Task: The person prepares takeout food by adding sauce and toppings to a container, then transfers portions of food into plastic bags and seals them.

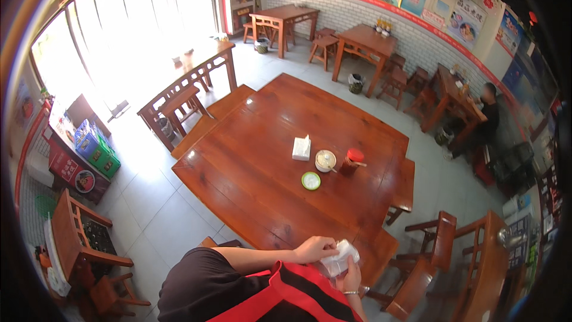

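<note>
Both my hands are at a small white pack in clear plastic wrap (340,258), just beyond the red and black apron. My left hand (316,249) pinches its upper left side with bent fingers. From below and the right, my right hand (351,276) grips the pack, a bracelet on its wrist. Before me on the large wooden table (263,143) stand a white pack of tissues (301,148) with one pulled up, a lidded pale pot (325,161) with a spoon, a red-lidded jar (353,161) with a spoon handle, and a green-rimmed small dish (311,180).
Wooden benches (404,183) flank the table. Stools (395,82) and smaller tables (366,40) line the brick wall, where a person (487,112) sits at the right. Blue and green crates (100,152) are at the left. Lined bins (356,83) stand on the floor.
</note>
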`<act>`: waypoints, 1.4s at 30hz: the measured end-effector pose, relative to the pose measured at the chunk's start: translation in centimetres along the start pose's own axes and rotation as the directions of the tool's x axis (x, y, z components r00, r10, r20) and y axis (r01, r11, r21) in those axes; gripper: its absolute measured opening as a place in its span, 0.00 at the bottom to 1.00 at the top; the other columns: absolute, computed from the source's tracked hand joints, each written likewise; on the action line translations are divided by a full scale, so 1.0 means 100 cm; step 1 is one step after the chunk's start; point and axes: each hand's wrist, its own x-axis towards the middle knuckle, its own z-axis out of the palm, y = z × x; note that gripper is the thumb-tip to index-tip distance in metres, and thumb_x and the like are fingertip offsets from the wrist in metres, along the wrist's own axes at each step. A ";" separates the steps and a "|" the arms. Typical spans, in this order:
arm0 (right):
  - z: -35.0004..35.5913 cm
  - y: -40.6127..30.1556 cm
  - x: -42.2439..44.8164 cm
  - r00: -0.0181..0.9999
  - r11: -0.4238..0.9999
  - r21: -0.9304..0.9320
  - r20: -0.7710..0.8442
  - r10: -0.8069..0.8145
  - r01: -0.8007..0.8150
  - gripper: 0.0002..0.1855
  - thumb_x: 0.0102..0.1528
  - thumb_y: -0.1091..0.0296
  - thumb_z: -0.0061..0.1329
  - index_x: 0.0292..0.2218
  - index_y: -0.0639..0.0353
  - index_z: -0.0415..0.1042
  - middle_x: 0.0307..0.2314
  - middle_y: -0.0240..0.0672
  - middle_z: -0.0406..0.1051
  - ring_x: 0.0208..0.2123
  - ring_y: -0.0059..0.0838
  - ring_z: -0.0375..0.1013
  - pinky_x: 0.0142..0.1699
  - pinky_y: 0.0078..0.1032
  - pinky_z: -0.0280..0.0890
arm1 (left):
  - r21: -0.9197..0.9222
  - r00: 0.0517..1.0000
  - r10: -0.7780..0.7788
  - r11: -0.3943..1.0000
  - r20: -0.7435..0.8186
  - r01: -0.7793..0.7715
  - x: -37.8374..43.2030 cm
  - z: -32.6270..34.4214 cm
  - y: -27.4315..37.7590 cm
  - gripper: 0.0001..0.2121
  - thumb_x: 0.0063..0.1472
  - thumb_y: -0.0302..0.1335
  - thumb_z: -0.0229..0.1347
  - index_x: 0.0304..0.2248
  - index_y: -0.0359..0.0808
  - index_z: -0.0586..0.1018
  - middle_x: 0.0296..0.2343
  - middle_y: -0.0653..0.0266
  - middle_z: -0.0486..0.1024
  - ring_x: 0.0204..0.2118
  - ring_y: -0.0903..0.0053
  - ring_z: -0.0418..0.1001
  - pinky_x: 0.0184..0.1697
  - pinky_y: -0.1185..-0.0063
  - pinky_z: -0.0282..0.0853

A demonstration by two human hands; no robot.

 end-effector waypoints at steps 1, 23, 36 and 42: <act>-0.001 0.001 0.002 1.000 1.000 -0.017 0.018 0.024 -0.024 0.18 0.61 0.63 0.39 0.48 0.65 0.63 0.43 0.38 0.68 0.44 0.32 0.69 0.49 0.30 0.64 | 0.020 1.000 0.002 1.000 -0.020 -0.001 -0.003 0.001 -0.002 0.11 0.57 0.35 0.56 0.30 0.33 0.77 0.21 0.62 0.73 0.24 0.80 0.70 0.28 0.80 0.67; -0.002 0.010 0.008 0.966 0.986 -0.107 -0.239 0.098 -0.127 0.12 0.61 0.59 0.40 0.43 0.55 0.65 0.38 0.31 0.70 0.36 0.26 0.70 0.40 0.23 0.64 | -0.425 0.727 -0.494 0.853 -0.477 0.302 0.012 -0.090 -0.144 0.17 0.59 0.42 0.53 0.27 0.33 0.76 0.20 0.67 0.71 0.22 0.85 0.65 0.25 0.79 0.63; 0.002 0.021 0.022 0.970 0.967 -0.136 -0.150 0.193 -0.214 0.15 0.60 0.57 0.41 0.41 0.58 0.67 0.36 0.33 0.71 0.36 0.21 0.71 0.38 0.17 0.65 | -0.816 0.886 -0.463 0.505 0.019 0.282 0.064 -0.168 -0.269 0.17 0.60 0.42 0.50 0.24 0.36 0.75 0.16 0.68 0.70 0.13 0.80 0.65 0.13 0.83 0.58; -0.021 0.033 -0.003 0.982 0.939 -0.288 -0.047 0.181 -0.186 0.15 0.61 0.56 0.40 0.38 0.58 0.69 0.34 0.28 0.72 0.35 0.16 0.69 0.39 0.15 0.63 | -0.355 0.603 -0.412 0.535 0.683 0.767 0.032 0.033 -0.097 0.14 0.63 0.34 0.43 0.24 0.36 0.72 0.23 0.63 0.72 0.28 0.77 0.71 0.30 0.78 0.67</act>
